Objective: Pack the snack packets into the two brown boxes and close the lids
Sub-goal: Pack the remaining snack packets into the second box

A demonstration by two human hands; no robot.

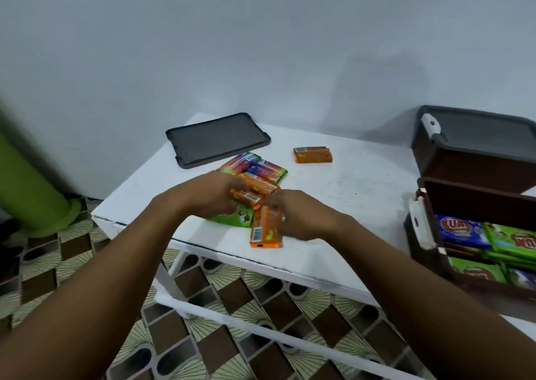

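A pile of snack packets lies mid-table: two multicoloured packets (255, 167), orange ones (258, 187) and a green packet (236, 218) underneath. My left hand (213, 194) grips an orange packet (246, 197) in the pile. My right hand (293, 214) holds another orange packet (265, 230) standing lengthwise toward the table's front edge. A lone orange packet (312, 155) lies farther back. At the right, an open brown box (464, 202) holds blue and green packets (493, 237). Behind it stands a second brown box (470, 165) with its grey lid (481, 136) on.
A loose grey lid (217, 139) lies flat at the back left of the white table (348, 194). A green cylinder (32, 188) stands on the patterned floor to the left. A plain wall is behind the table.
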